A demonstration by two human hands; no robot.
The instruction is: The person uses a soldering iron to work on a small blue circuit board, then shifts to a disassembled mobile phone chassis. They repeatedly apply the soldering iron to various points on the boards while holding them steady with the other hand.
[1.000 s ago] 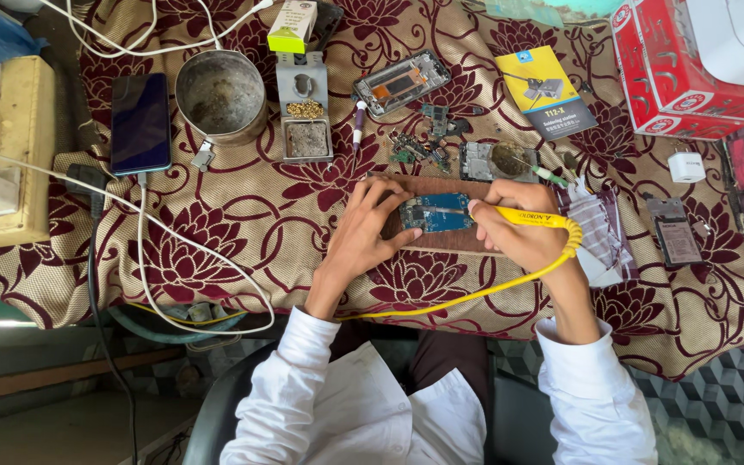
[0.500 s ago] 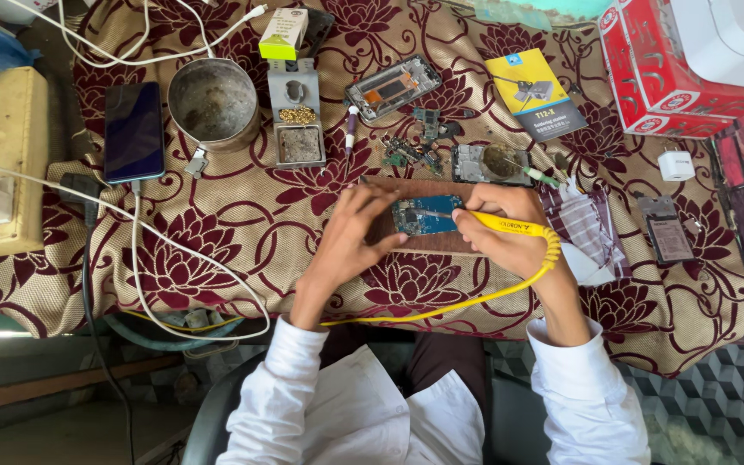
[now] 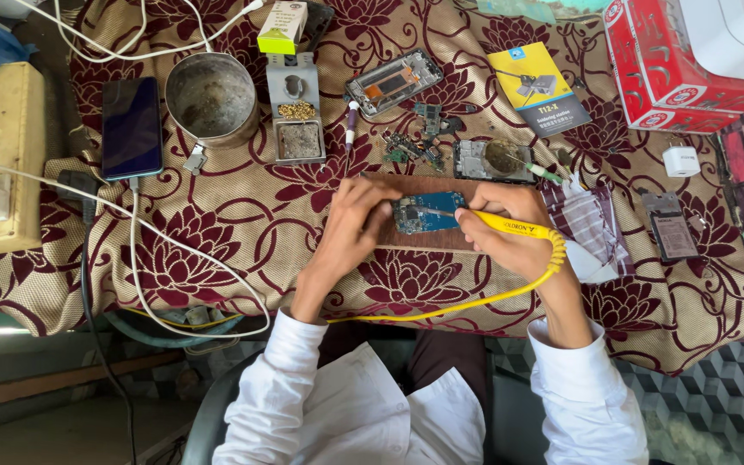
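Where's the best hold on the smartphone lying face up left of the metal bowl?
Pinch the smartphone across its two long edges, around mid-body, coming from above. It lies flat with its long axis running away from the person, and a white cable plugs into its near short end, so that end is fouled. The metal bowl crowds its right edge.

1. I see even, soft daylight across the maroon floral tablecloth (image 3: 243, 215); nothing is dim in the middle of the frame.
2. My hands throw only faint, short shadows onto the brown wooden board (image 3: 441, 237) at centre.
3. The white box (image 3: 738, 34) in the upper right corner is nearly blown out, and my white shirt sleeves (image 3: 303, 405) along the bottom are bright.
4. The dark glass phone screen (image 3: 132, 127) in the upper left carries a dull sheen.
5. The lower left corner falls into shade.
6. Focus is sharp at centre; edges bend slightly outward.
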